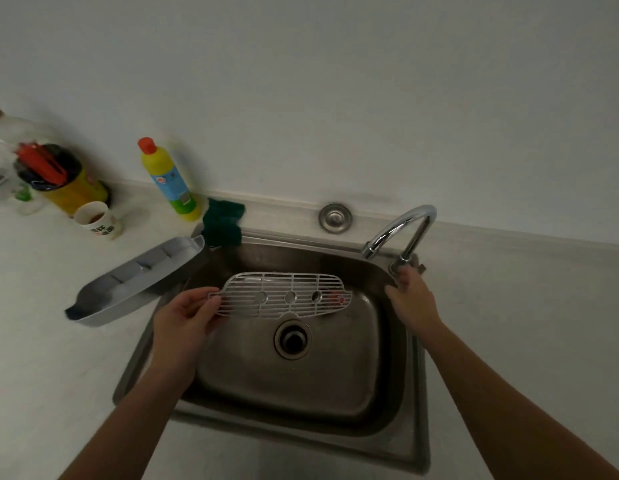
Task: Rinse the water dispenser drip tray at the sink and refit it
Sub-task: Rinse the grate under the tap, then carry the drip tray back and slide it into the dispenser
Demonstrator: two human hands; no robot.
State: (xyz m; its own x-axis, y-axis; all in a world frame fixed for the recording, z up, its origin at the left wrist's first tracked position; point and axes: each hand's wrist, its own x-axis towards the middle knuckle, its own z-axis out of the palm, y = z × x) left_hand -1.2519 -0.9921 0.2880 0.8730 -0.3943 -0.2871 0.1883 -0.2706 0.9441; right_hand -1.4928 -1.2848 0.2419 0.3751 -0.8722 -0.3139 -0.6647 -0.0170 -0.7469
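Head view. A white plastic slotted grille [287,296] with three round holes, the drip tray's cover, is held roughly level over the basin of the stainless steel sink [335,382], above and just behind the round drain [291,339]. Its left end is pinched between thumb and fingers of the left hand [187,315]; the rest of the grille is unsupported. A small red mark is seen near the grille's right end.

The grey plastic drip tray base [135,282], long and shallow with internal ribs, is seen lying on the white countertop [41,375] to the left of the sink, one end reaching over the sink's rim.

The right hand [410,294] is laid against the base of the curved chrome tap [401,230] at the sink's back right corner, fingers curled around the lower stem or its lever; which of the two is gripped cannot be told. No water is seen at the spout.

A dark green sponge [223,221] is noted on the sink's back left rim. Just beside it stands a yellow bottle with a red cap and blue label [169,180]. Further left on the countertop, a paper cup [98,220] with brown liquid and a yellow container holding red and black utensils [55,178] are recorded. A round metal plug [335,217] is set in the ledge behind the sink.
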